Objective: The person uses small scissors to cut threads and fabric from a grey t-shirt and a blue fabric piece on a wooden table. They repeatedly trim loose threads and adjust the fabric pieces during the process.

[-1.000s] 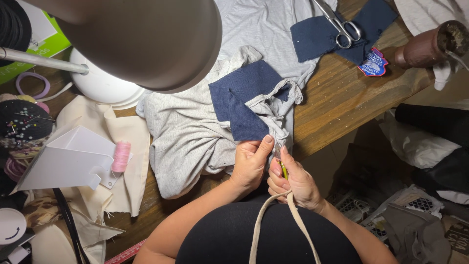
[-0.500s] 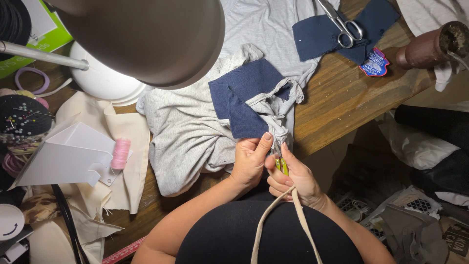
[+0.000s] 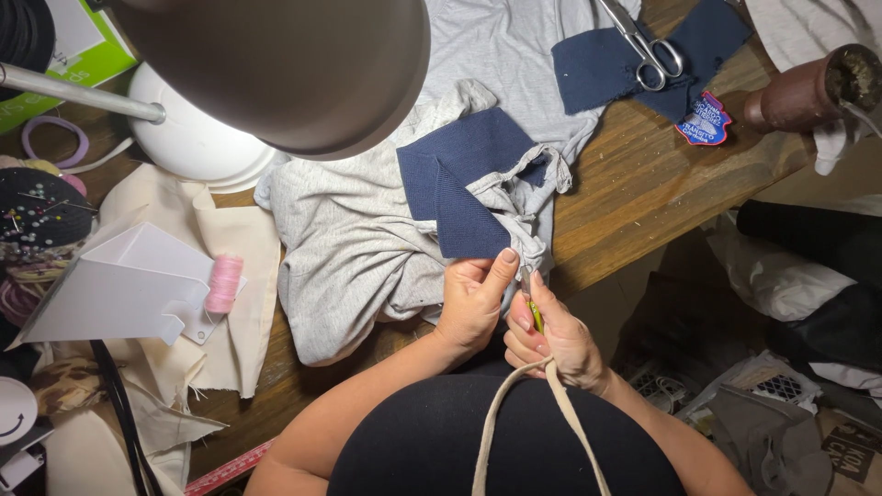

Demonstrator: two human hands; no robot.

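A grey knit garment (image 3: 367, 239) lies bunched on the wooden table (image 3: 643, 193), with a navy ribbed cuff piece (image 3: 459, 188) folded over it. My left hand (image 3: 473, 298) pinches the garment's edge right below the navy piece, thumb up against the fabric. My right hand (image 3: 551, 335) is closed around a small yellow-green handled tool (image 3: 534, 317), its tip at the same fabric edge beside my left thumb. The two hands touch each other at the table's near edge.
A large lamp shade (image 3: 285, 64) hangs over the left half. Scissors (image 3: 643, 41) rest on another navy piece (image 3: 634, 55) at the back right, beside an embroidered patch (image 3: 703, 119). A pink thread spool (image 3: 223, 283), a white plastic stand (image 3: 119, 285), a pincushion (image 3: 37, 216) and cream cloth (image 3: 230, 276) crowd the left.
My hands have stayed at the fabric edge, with only slight shifts of the fingers. Nothing else on the table has moved.
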